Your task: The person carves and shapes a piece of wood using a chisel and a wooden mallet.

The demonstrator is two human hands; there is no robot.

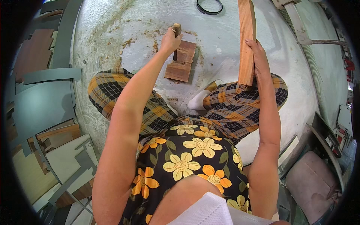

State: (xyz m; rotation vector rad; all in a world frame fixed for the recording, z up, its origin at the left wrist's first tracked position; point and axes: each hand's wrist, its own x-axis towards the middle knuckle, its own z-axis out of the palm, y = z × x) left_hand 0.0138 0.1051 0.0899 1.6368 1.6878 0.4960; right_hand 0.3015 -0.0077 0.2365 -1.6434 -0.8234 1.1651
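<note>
My left hand (171, 41) is closed around a chisel, whose wooden handle (177, 28) sticks out above the fist. The dark blade (175, 55) points down at a reddish-brown wood block (179, 72) lying on the floor. A step or recess shows in the block's upper face; whether the blade tip touches the wood, I cannot tell. On the right, my right hand (258, 56) grips a long, thick orange-brown wooden bar (246, 48) from its right side. The bar's near end is over my right knee, and its far end runs out of view at the top.
Wood chips (127, 43) are scattered over the grey floor (101, 56) around the block. Farther off lies a black ring (209, 6). Stacked boards (45, 107) line the left side. A ribbed hose (317, 78) and a metal frame (300, 26) stand at the right.
</note>
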